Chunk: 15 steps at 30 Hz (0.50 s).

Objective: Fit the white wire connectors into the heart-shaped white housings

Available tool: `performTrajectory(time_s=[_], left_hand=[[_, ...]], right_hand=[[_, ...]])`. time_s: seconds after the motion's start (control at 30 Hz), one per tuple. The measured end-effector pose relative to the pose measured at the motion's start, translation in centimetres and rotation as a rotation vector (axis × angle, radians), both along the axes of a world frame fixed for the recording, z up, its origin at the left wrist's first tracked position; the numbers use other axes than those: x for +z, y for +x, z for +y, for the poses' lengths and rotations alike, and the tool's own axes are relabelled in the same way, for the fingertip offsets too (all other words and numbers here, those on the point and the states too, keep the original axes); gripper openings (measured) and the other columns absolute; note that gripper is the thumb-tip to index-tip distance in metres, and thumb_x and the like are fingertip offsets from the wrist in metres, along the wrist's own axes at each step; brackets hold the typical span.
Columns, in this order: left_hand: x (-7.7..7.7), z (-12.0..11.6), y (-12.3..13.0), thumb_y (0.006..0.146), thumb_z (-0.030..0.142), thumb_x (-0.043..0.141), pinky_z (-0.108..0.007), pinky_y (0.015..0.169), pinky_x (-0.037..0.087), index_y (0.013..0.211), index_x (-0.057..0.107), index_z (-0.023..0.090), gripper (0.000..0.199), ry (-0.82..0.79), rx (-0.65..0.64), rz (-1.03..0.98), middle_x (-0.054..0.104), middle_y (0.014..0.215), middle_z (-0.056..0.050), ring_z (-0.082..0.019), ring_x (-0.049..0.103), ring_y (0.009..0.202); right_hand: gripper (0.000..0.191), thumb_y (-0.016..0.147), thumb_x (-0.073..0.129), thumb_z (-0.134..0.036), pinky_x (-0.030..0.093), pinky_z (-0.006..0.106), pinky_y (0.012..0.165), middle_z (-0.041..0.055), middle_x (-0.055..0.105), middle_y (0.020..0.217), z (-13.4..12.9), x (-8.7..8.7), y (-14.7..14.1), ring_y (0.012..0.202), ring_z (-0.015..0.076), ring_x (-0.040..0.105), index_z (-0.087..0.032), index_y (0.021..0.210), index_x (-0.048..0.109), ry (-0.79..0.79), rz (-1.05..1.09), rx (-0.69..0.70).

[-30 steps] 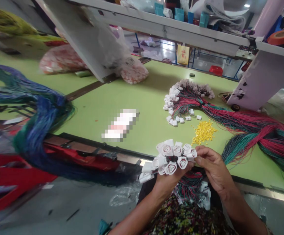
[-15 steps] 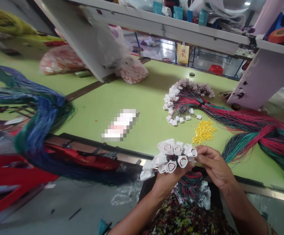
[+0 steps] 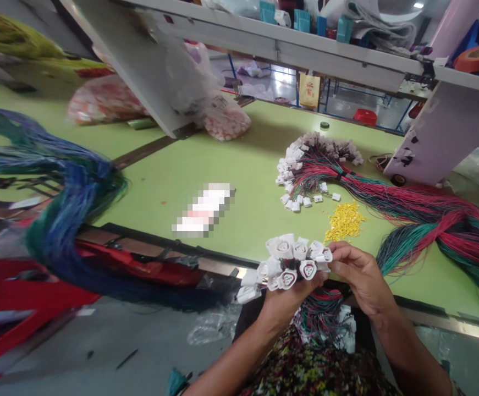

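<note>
My left hand (image 3: 291,300) is closed around a bunch of wires tipped with white connectors (image 3: 287,279), whose open ends face up. My right hand (image 3: 358,275) pinches a white connector (image 3: 325,256) at the right side of that bunch; its fingertips partly cover it. Below my hands, more red and green wires (image 3: 321,313) with white ends lie over my lap. Just beyond my right hand, a heap of small yellow pieces (image 3: 344,220) rests on the green table (image 3: 259,214).
Behind the heap lies a tied wire bundle (image 3: 379,190) with many white connectors. Blue and green wires (image 3: 70,203) hang over the table edge at left. Clear bags (image 3: 225,118) stand near the left shelf support. A shelf (image 3: 288,47) spans above the table.
Almost nothing differs. Both hands keep their places at the bunch, with only a very slight shift of the right fingers and of the view.
</note>
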<state>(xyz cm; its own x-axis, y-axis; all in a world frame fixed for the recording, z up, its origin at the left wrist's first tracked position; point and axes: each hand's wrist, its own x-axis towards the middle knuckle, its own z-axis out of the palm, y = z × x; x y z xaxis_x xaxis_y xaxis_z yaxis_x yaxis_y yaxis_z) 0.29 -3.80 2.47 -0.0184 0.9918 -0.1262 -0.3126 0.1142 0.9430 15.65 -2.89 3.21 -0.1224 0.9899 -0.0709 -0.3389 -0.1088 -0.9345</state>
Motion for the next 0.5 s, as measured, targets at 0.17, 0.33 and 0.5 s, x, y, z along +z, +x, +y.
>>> performTrajectory(time_s=[0.17, 0.33, 0.5], left_hand=[[-0.15, -0.12, -0.32, 0.065, 0.022, 0.084, -0.032, 0.061, 0.049, 0.069, 0.066, 0.020, 0.019, 0.011, -0.023, 0.059, 0.063, 0.066, -0.002, -0.018, 0.057, 0.063], [-0.26, 0.13, -0.30, 0.063, 0.023, 0.086, -0.030, 0.059, 0.050, 0.070, 0.066, 0.019, 0.021, -0.027, -0.039, 0.011, 0.064, 0.066, -0.002, -0.016, 0.057, 0.060], [0.17, 0.37, 0.22, 0.061, 0.022, 0.087, -0.030, 0.067, 0.053, 0.081, 0.071, 0.020, 0.025, -0.031, -0.014, -0.119, 0.071, 0.080, -0.002, -0.017, 0.062, 0.069]], right_hand=[[0.020, 0.069, 0.091, -0.032, 0.054, 0.028, 0.083, 0.0013, 0.073, 0.095, -0.09, 0.03, -0.10, 0.089, 0.0159, 0.066, -0.023, 0.079, 0.077, -0.045, 0.038, 0.015], [0.025, 0.068, 0.092, -0.032, 0.057, 0.027, 0.077, 0.0014, 0.073, 0.092, -0.30, 0.10, -0.30, 0.083, 0.0162, 0.067, -0.022, 0.083, 0.075, -0.063, 0.046, 0.006], [0.021, 0.082, 0.080, -0.038, 0.057, 0.031, 0.080, 0.0047, 0.069, 0.109, -0.04, -0.37, -0.09, 0.094, 0.0196, 0.066, -0.025, 0.099, 0.078, 0.159, -0.148, 0.018]])
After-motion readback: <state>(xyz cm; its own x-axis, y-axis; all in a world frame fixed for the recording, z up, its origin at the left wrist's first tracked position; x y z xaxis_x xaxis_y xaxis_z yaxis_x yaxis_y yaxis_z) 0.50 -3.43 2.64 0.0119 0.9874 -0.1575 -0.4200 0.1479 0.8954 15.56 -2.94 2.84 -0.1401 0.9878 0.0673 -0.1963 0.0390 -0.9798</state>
